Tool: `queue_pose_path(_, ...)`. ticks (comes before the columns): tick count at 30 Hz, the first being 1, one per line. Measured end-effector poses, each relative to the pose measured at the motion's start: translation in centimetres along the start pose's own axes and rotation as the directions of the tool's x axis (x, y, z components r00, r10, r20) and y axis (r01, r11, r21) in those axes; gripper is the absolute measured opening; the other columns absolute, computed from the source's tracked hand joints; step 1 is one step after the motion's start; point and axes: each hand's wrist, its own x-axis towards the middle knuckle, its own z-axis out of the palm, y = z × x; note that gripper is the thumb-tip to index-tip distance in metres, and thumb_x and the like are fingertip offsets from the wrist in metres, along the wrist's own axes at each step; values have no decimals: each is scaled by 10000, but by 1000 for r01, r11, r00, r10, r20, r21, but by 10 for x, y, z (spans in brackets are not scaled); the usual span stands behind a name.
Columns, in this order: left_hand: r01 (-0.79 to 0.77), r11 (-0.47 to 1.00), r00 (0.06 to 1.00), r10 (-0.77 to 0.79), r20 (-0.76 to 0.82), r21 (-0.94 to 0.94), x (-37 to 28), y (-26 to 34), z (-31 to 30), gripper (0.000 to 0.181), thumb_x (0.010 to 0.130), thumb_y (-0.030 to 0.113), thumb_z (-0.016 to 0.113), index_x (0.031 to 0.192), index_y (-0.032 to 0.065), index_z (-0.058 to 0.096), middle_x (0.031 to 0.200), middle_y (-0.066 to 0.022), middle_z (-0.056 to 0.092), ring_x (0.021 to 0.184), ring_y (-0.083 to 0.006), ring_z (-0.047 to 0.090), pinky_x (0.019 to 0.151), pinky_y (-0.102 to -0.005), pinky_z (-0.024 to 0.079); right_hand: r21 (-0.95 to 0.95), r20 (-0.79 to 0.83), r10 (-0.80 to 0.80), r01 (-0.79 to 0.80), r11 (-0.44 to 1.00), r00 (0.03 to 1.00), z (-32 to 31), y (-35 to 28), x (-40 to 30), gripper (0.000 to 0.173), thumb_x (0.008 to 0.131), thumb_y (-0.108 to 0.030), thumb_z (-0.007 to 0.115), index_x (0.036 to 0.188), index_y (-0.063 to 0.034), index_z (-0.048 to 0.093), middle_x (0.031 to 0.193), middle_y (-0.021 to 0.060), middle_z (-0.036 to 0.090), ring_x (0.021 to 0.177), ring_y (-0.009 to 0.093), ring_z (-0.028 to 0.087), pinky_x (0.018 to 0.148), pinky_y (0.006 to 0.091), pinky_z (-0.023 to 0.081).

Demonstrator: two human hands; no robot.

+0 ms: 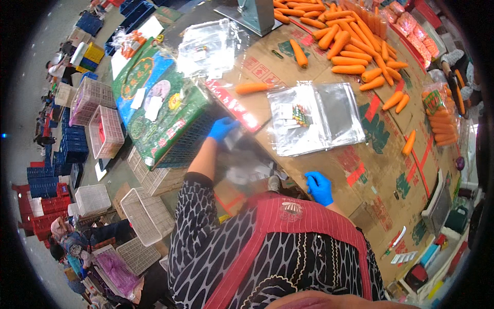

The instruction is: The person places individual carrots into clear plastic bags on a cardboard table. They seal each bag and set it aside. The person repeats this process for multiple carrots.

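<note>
My left hand [224, 128], in a blue glove, reaches between the green plastic sheet [170, 131] over a crate and the table's red-taped edge. A pale blurred piece [234, 138] shows just below its fingers; whether it is gripped cannot be seen. My right hand [319, 188], also gloved in blue, is at the near edge of the cardboard-covered table [332, 164]. Its fingers are curled, and nothing shows in them. Clear plastic bags [339, 116] with printed labels lie flat beyond it. A single carrot [252, 88] lies just past the bags.
A heap of carrots [351, 50] covers the far table. A filled carrot bag [442, 116] stands at right, near another person's gloved hands [453, 58]. More clear bags [208, 46] lie far left. A knife [395, 241] rests near right. Crates [148, 216] and people occupy the left floor.
</note>
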Motion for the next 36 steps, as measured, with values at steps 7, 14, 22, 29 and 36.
queue_pose_path(7,-270,945,655,320,-685,184,-62,11,59,495,763,187,775,1174,22,553,1161,-162,517,1091,-309,501,965,-386,414,44,20,-37,36,998,999,-3,-3,0,131,930,-77,559,1022,-48,647,746,37,598,521,78,529,469,241,437)
queue_pose_path(14,-519,852,755,422,-502,-65,-127,131,143,330,853,59,630,1176,62,564,1170,-97,541,1034,-173,523,895,-329,452,278,-16,-91,92,956,996,-21,-40,-27,140,936,-89,570,1040,-42,651,798,36,622,604,89,575,541,244,473)
queue_pose_path(22,-772,613,632,708,315,171,-153,177,321,232,860,229,630,1052,102,657,975,-151,650,832,-324,640,749,-404,510,-370,-220,-762,670,643,610,-68,-115,-78,184,862,-88,627,1041,-73,666,905,130,656,755,288,619,707,379,504)
queue_pose_path(29,-913,403,284,520,806,62,-223,180,468,276,845,313,612,1016,105,673,961,-162,673,850,-351,650,745,-439,518,-660,122,-457,416,625,881,-89,-126,-107,308,901,-368,535,1003,-115,677,1000,152,658,843,351,632,756,469,496)
queue_pose_path(36,-785,598,165,-53,985,164,-249,123,486,347,903,382,606,1113,109,653,1094,-137,672,996,-267,651,859,-382,508,-613,-410,-93,-198,765,908,-89,-14,-116,299,913,-324,463,882,-104,663,832,143,661,814,315,647,759,441,500)
